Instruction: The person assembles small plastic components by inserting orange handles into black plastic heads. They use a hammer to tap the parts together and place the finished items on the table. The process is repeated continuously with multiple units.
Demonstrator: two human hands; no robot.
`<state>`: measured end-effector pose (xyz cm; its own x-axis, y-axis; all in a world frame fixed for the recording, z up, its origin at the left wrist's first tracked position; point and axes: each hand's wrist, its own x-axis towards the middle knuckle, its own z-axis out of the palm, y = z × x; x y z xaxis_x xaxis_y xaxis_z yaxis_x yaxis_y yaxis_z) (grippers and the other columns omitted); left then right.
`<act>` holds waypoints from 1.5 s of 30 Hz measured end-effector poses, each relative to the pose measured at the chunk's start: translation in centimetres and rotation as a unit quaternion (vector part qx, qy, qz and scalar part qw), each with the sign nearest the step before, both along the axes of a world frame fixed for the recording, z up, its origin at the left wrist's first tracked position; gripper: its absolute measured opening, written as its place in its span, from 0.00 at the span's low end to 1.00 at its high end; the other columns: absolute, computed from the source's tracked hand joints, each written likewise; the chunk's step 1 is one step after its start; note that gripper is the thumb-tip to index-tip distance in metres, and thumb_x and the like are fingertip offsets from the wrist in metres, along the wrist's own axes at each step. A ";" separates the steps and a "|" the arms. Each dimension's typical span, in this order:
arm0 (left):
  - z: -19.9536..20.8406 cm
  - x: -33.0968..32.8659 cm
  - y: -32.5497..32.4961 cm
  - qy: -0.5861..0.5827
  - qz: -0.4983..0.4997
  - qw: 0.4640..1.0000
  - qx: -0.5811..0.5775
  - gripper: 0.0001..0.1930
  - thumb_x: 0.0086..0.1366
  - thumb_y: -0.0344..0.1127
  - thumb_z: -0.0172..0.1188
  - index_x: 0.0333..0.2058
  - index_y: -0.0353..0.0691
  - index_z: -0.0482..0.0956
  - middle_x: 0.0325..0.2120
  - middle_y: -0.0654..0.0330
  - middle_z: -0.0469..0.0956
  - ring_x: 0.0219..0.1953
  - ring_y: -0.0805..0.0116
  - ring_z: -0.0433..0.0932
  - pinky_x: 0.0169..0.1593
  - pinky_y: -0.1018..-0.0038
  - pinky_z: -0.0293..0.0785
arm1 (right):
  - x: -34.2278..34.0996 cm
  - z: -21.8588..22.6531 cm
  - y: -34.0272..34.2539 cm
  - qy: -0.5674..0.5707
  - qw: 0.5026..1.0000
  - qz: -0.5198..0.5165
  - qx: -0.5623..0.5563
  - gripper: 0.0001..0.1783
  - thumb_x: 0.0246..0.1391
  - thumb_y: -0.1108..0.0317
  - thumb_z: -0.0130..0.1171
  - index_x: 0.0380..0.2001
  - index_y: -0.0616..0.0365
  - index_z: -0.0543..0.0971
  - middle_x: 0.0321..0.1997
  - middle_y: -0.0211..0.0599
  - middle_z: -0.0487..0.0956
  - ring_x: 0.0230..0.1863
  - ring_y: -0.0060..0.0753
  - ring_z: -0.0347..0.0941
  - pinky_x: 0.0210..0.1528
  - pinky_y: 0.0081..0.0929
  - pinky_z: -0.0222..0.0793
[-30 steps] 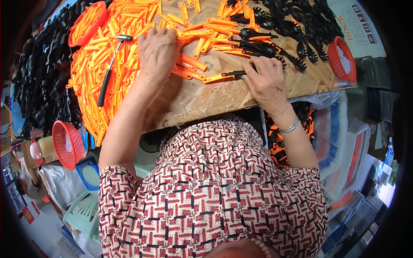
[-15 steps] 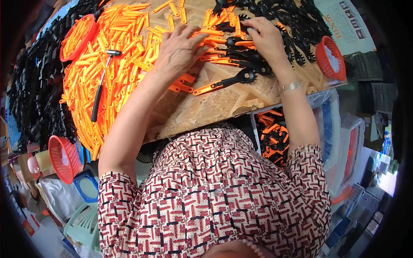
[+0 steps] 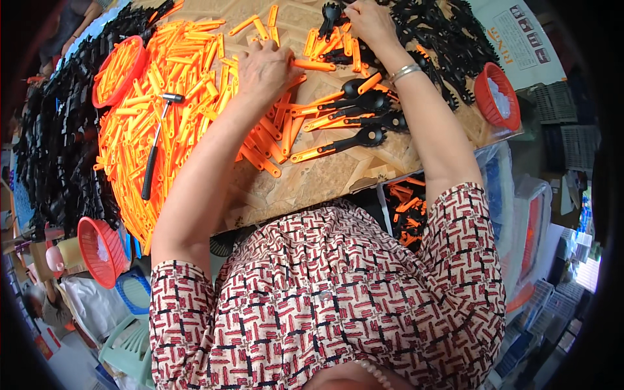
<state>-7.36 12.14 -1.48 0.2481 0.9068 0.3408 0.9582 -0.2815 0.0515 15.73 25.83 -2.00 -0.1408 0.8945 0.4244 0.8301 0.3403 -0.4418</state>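
My left hand [image 3: 265,70] is closed over the pile's right edge, and an orange plastic handle [image 3: 315,65] sticks out from it to the right. At the far side, my right hand [image 3: 372,25] has its fingers pinched beside a black toothed utensil head [image 3: 331,13]; what they hold is hidden. Between my forearms lie several black utensil heads joined to orange handles, the nearest a black slotted spoon [image 3: 369,135]. Loose orange handles [image 3: 263,146] lie by my left wrist. More handles [image 3: 325,45] lie in a small heap near my right hand.
A hammer [image 3: 156,140] lies on the big heap of orange handles [image 3: 188,78]. Black parts are piled far left [image 3: 58,143] and right [image 3: 455,39]. Red baskets stand at left [image 3: 133,49], lower left [image 3: 104,260] and right [image 3: 497,97]. A box of orange-black pieces [image 3: 404,208] sits below the table edge.
My right hand has moved up and away from the joined utensils to the far side. My left hand has shifted slightly left and its fingers have curled in. Handles near its wrist are rearranged.
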 end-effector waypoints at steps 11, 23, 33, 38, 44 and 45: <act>3.0 -4.2 0.6 -0.434 -0.012 0.890 -0.142 0.10 0.68 0.35 0.64 0.43 0.36 0.83 0.31 0.66 0.81 0.35 0.79 0.78 0.43 0.78 0.77 | -0.3 2.2 0.1 -0.240 0.922 0.250 0.173 0.11 0.47 0.66 0.65 0.37 0.48 0.84 0.63 0.24 0.76 0.60 0.38 0.68 0.61 0.48 0.60; 5.6 -1.8 -4.3 -0.599 -0.048 0.785 -0.150 0.12 0.68 0.37 0.67 0.42 0.34 0.84 0.31 0.64 0.82 0.32 0.80 0.76 0.38 0.81 0.73 | -5.0 5.2 -14.7 0.496 0.744 0.293 -0.340 0.06 0.59 0.70 0.65 0.37 0.61 0.85 0.29 0.30 0.84 0.30 0.18 0.82 0.32 0.19 0.77; 4.2 -0.5 -10.5 -0.775 0.008 0.606 -0.182 0.16 0.70 0.37 0.64 0.49 0.30 0.81 0.33 0.64 0.82 0.34 0.79 0.79 0.39 0.81 0.75 | -8.7 3.1 -20.6 0.557 0.739 0.244 -0.290 0.07 0.59 0.75 0.64 0.40 0.64 0.84 0.31 0.28 0.84 0.29 0.14 0.78 0.33 0.15 0.75; 3.3 -3.5 -12.0 -0.672 0.015 0.719 -0.174 0.16 0.75 0.39 0.57 0.54 0.35 0.80 0.35 0.64 0.82 0.32 0.79 0.76 0.35 0.80 0.73 | -7.5 2.8 -21.6 0.479 0.795 0.247 -0.278 0.10 0.63 0.65 0.63 0.35 0.62 0.86 0.23 0.25 0.83 0.24 0.11 0.74 0.27 0.14 0.70; 5.4 -3.5 -15.0 -0.310 -0.079 0.947 0.012 0.06 0.64 0.27 0.66 0.39 0.37 0.81 0.30 0.64 0.80 0.30 0.74 0.76 0.34 0.76 0.73 | -5.0 2.6 -22.9 0.364 0.838 0.260 -0.313 0.13 0.64 0.64 0.62 0.28 0.63 0.85 0.17 0.23 0.78 0.20 0.10 0.70 0.24 0.15 0.66; 5.9 -3.7 -15.1 -0.260 -0.119 0.958 0.025 0.07 0.62 0.26 0.67 0.40 0.38 0.81 0.30 0.63 0.80 0.31 0.71 0.76 0.35 0.74 0.73 | -4.8 2.6 -23.1 0.370 0.832 0.274 -0.309 0.14 0.63 0.65 0.63 0.26 0.63 0.84 0.16 0.22 0.76 0.18 0.11 0.68 0.22 0.17 0.64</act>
